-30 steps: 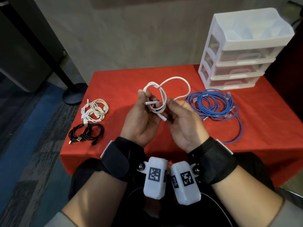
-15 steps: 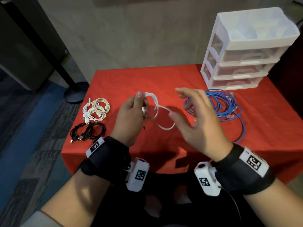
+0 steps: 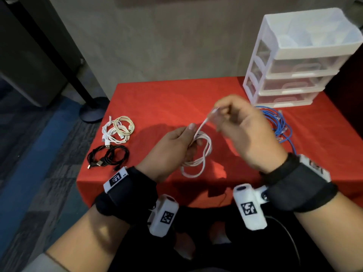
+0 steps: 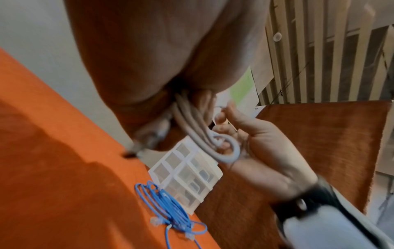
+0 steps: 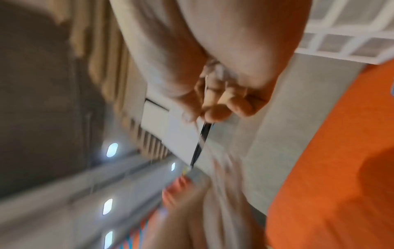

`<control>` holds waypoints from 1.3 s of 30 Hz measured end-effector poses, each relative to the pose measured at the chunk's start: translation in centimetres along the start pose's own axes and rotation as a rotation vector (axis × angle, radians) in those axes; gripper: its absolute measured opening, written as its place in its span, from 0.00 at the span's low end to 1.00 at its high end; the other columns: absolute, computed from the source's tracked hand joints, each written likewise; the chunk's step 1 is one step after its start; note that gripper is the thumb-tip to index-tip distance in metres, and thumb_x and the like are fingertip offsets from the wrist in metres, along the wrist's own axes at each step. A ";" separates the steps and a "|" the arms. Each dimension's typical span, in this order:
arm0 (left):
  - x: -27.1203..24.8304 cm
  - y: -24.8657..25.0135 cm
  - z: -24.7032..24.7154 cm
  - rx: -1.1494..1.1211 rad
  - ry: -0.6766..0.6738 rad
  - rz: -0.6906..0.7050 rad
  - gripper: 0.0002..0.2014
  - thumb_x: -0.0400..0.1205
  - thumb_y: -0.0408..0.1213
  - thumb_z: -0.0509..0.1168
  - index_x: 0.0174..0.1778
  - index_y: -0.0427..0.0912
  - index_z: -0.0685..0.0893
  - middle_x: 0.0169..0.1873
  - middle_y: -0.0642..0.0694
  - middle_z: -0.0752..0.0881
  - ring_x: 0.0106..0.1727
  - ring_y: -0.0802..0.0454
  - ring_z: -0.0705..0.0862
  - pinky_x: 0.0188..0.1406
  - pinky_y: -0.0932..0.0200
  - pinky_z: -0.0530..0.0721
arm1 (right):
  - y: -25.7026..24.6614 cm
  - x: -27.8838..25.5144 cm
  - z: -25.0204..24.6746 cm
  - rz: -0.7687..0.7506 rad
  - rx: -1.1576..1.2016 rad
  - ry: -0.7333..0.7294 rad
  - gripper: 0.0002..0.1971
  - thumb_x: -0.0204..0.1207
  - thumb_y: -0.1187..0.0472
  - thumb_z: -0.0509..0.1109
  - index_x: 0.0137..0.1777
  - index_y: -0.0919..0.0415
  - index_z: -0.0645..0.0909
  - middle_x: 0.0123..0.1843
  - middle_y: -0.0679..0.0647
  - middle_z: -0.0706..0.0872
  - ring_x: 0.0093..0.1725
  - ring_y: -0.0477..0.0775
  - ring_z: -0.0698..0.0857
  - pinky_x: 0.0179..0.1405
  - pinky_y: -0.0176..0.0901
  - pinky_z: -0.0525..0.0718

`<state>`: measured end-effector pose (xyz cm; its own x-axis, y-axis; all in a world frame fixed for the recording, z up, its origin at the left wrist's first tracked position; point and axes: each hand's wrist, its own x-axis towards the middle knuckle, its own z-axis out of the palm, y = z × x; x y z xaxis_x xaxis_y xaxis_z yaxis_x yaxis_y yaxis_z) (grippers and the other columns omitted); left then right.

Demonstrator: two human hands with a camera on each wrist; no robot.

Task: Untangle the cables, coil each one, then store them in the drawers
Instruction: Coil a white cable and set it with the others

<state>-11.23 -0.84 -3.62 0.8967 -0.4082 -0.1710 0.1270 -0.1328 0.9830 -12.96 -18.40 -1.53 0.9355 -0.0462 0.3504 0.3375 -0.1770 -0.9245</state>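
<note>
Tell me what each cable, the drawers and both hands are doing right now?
white cable: partly coiled, held in the air.
left hand: grips the coil.
right hand: pinches the cable's loose end.
blue cable: loosely piled on the table.
black cables: bundled, lying.
white and cream cables: bundled, lying.
drawers: all closed.

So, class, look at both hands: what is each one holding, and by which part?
Both hold the white cable. The left hand grips its gathered loops at their top. The right hand pinches the free end near the plug, raised above the coil.
</note>
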 end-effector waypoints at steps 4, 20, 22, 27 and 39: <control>-1.0 -0.2 0.7 -0.109 -0.006 -0.042 0.22 0.93 0.46 0.52 0.41 0.35 0.78 0.19 0.53 0.64 0.21 0.58 0.59 0.20 0.64 0.61 | 0.4 2.9 -3.1 0.129 0.213 0.145 0.09 0.82 0.68 0.72 0.45 0.55 0.79 0.36 0.50 0.80 0.33 0.46 0.77 0.29 0.38 0.75; -0.4 -1.5 0.8 0.110 0.136 0.034 0.20 0.93 0.46 0.54 0.36 0.43 0.75 0.20 0.55 0.67 0.21 0.56 0.64 0.24 0.55 0.69 | 3.7 -2.1 -1.2 -0.295 -0.795 -0.053 0.07 0.82 0.50 0.72 0.52 0.49 0.91 0.48 0.47 0.83 0.50 0.57 0.80 0.52 0.59 0.80; -0.6 -1.2 1.3 0.074 0.113 0.027 0.18 0.93 0.45 0.54 0.40 0.39 0.76 0.21 0.55 0.66 0.22 0.56 0.63 0.27 0.53 0.66 | 3.9 -2.0 -0.9 -0.249 -0.691 -0.035 0.06 0.81 0.55 0.73 0.50 0.52 0.92 0.44 0.48 0.84 0.45 0.51 0.83 0.49 0.53 0.82; -0.4 -1.0 1.6 0.013 0.145 0.063 0.20 0.93 0.45 0.53 0.39 0.40 0.76 0.20 0.56 0.68 0.22 0.58 0.65 0.24 0.59 0.68 | 3.1 -3.1 1.0 0.092 -0.253 -0.052 0.13 0.84 0.49 0.69 0.50 0.57 0.91 0.43 0.55 0.93 0.44 0.52 0.90 0.50 0.52 0.86; 0.1 -1.7 0.8 0.148 0.185 0.259 0.17 0.91 0.49 0.57 0.43 0.40 0.77 0.25 0.56 0.75 0.27 0.52 0.73 0.28 0.41 0.79 | 1.1 -3.5 0.9 0.473 0.590 0.013 0.18 0.76 0.81 0.70 0.62 0.64 0.78 0.44 0.66 0.89 0.36 0.52 0.88 0.36 0.36 0.85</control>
<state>-11.69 -1.35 -5.39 0.9546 -0.2764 0.1111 -0.1654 -0.1816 0.9694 -15.78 -17.56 -3.86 0.9944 0.0017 -0.1057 -0.0966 0.4200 -0.9024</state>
